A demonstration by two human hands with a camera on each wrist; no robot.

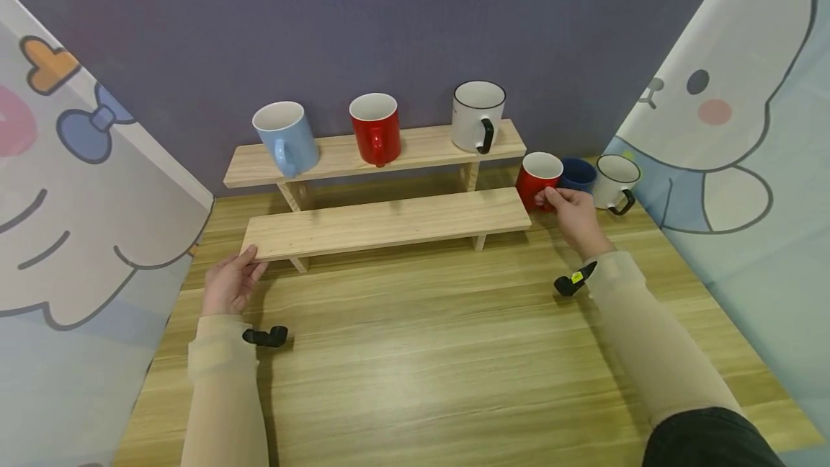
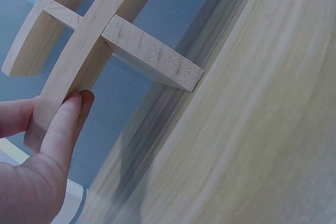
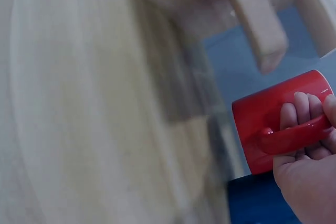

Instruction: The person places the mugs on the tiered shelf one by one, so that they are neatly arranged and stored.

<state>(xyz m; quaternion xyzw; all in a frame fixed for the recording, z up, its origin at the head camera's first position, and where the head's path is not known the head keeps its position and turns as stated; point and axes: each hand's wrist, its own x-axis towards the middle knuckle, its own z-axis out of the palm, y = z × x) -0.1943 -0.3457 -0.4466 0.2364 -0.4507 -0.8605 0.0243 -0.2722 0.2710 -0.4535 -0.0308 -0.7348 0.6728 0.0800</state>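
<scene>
The L hand (image 1: 232,281) pinched the near L corner of the wooden rack (image 1: 389,222) at its lower board, thumb above, fingers below, presumably to steady it. The R hand (image 1: 573,218) was curled closed on the handle of a red mug (image 1: 530,180), just beside the rack's R end, prob. b/c the handle gave the surest hold; whether the mug's base was off the surface (image 1: 415,352) could not be told. To its R stood a dark-blue cup (image 1: 577,173) and a black-rimmed mug (image 1: 612,182). On the far, upper board, L to R: light-blue mug (image 1: 298,143), second red mug (image 1: 377,130), white mug (image 1: 473,121), spaced w/ handles nearward, likely for easy reach. Wood-grain surface ran back to a grey-purple wall (image 1: 389,27), w/ cartoon-printed panels (image 1: 84,186) L & R.
</scene>
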